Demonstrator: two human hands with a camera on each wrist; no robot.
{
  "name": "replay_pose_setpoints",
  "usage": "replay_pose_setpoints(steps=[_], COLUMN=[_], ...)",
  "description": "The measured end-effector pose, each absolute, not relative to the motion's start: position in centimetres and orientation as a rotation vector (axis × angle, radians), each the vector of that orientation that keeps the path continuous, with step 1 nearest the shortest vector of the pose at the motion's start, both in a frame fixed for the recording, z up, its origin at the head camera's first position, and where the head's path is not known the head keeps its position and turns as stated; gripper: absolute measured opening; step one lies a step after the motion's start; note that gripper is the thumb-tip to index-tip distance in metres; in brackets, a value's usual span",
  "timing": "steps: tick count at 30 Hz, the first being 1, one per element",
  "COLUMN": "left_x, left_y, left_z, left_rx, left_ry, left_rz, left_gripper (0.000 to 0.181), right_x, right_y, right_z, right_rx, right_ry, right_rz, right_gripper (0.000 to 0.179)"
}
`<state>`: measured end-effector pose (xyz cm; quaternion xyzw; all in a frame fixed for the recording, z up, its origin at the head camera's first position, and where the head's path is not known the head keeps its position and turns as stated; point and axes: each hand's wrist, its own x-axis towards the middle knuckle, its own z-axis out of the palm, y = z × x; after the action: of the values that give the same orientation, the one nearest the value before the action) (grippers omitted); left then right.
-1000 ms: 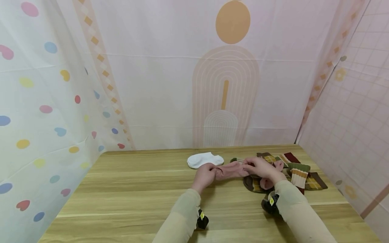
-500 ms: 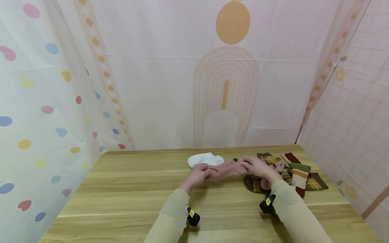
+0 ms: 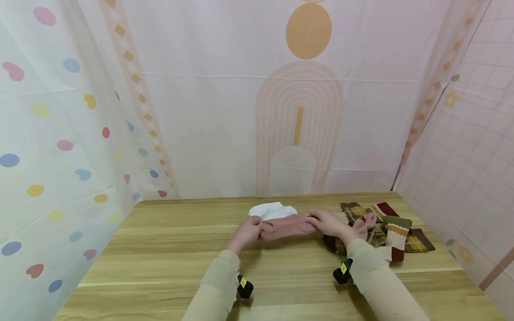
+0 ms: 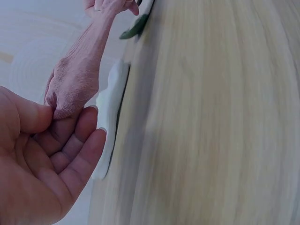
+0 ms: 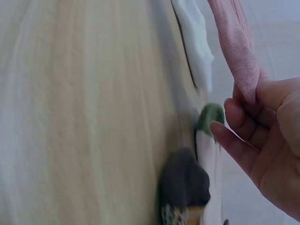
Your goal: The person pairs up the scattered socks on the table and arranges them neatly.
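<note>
A pink sock (image 3: 287,226) is stretched sideways between my two hands, held above the table. My left hand (image 3: 246,232) pinches its left end between thumb and fingers; the left wrist view shows the ribbed pink fabric (image 4: 75,84) bunched at the thumb tip. At the other end my right hand (image 3: 330,223) pinches the sock, whose tip (image 5: 246,84) shows under the thumb in the right wrist view. Just behind the held sock lies a white ankle sock (image 3: 271,209), partly covered by it in the head view.
On the right of the wooden table (image 3: 168,249) lies a loose pile of several socks: a brown-and-yellow plaid one (image 3: 417,240), a striped one with a green band (image 3: 396,229), and another pink sock (image 3: 366,221). Patterned curtains stand behind and at both sides.
Both hands have moved left with the pink sock, away from the sock pile. The sock now hangs in front of the white sock and is pulled out flatter.
</note>
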<state>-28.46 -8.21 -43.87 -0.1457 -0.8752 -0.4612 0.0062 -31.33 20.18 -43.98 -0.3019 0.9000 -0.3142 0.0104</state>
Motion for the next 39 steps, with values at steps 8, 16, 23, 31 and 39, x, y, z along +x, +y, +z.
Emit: replay_pose_setpoints(steps=[8,16,23,31,39], left_x=[-28.7,-28.5,-28.2,-28.0,-28.0], left_y=[-9.3,-9.9,-10.3,-10.3,-10.4], left_z=[-44.1,-44.0,-44.2,-44.2,-44.3], left_rx=[-0.409,-0.331,-0.245,-0.212,-0.128], left_ry=[-2.789,-2.844,-2.913,-2.951,-3.012], left_rz=[-1.261,-1.16,-1.12,-1.08,-0.968], left_gripper=[0.023,0.017,0.019,0.018,0.017], right_x=[-31.6,-31.6,-31.4,-31.3,-31.2], right_y=[17.9,16.4,15.5,14.9,14.5], right_z=[-44.4,-44.6,-44.9,-45.0,-45.1], right_rx=[-1.0,-0.995,-0.9,-0.891,-0.897], right_ry=[2.907,2.925,2.922,2.959,2.957], right_rz=[-0.864,-0.81,-0.767,-0.698,-0.719], right_gripper=[0.015,0.01,0.01,0.009,0.006])
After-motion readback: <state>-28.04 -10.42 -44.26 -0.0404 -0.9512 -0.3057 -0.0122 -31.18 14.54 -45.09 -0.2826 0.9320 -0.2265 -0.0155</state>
